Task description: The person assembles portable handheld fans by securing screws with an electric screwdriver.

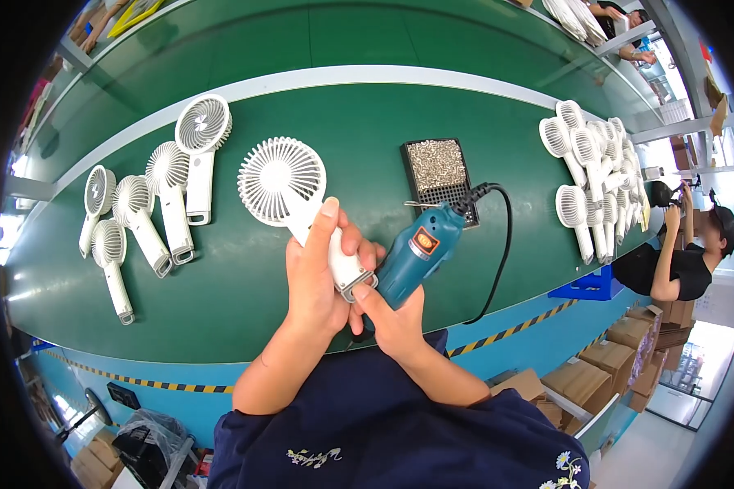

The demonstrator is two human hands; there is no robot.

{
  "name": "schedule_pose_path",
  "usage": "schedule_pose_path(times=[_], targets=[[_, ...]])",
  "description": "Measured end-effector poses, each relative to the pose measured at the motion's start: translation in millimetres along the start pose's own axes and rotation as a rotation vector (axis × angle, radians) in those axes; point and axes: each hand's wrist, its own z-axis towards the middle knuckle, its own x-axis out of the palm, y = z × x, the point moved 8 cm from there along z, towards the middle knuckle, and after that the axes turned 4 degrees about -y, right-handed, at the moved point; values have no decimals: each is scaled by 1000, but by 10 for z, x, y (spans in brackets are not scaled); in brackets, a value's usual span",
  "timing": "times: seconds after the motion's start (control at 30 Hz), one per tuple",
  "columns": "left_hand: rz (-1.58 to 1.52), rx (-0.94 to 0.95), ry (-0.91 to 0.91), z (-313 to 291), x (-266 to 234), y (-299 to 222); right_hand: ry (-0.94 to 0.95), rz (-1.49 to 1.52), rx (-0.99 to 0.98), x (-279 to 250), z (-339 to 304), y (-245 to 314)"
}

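Note:
My left hand (314, 281) is closed round the handle of a white handheld fan (281, 175), whose round slatted head points away from me over the green bench. In my right hand (395, 322) is a teal electric screwdriver (416, 257), its black cable curling off to the right. The thumb of that hand reaches to the foot of the fan's handle, where a small metal loop shows. The screwdriver's tip is hidden near my hands. Beyond the tool lies a black tray (439, 167) filled with small screws, with a perforated strip at its near end.
Several white fans (167, 167) lie on the green bench (342, 106) at left. A denser cluster of fans (591, 163) lies at right. A blue crate (583, 285) and cardboard boxes (579, 379) are below the right side. A co-worker (685, 253) is at far right.

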Motion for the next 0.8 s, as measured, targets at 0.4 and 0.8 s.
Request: schedule_pose_path(times=[0.4, 0.8], targets=[[30, -80, 37, -166, 43, 26, 89, -6, -16, 1, -159, 19], [-10, 55, 142, -431, 243, -161, 237, 393, 397, 160, -325, 85]])
